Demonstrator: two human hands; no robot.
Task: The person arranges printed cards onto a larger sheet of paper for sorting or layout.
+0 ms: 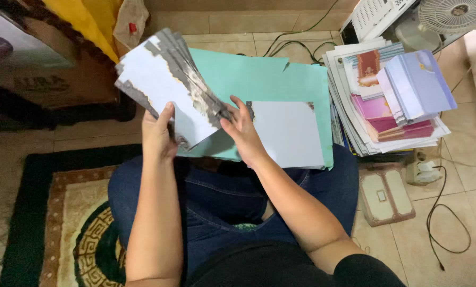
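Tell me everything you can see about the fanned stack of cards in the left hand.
The fanned stack of cards looks like thin white paper sheets with torn-looking grey borders along their edges. They are spread like a fan, tilted up and left, above the teal sheet on the lap. The left hand has a grip on the lower corner; the right hand touches the fan's lower right edge with its fingertips.

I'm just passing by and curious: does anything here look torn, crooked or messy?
The teal paper sheet on the person's lap has a small tear in its top edge. The stack of printed cards and papers on the floor is fanned unevenly. A black cable loops loose over the tiles.
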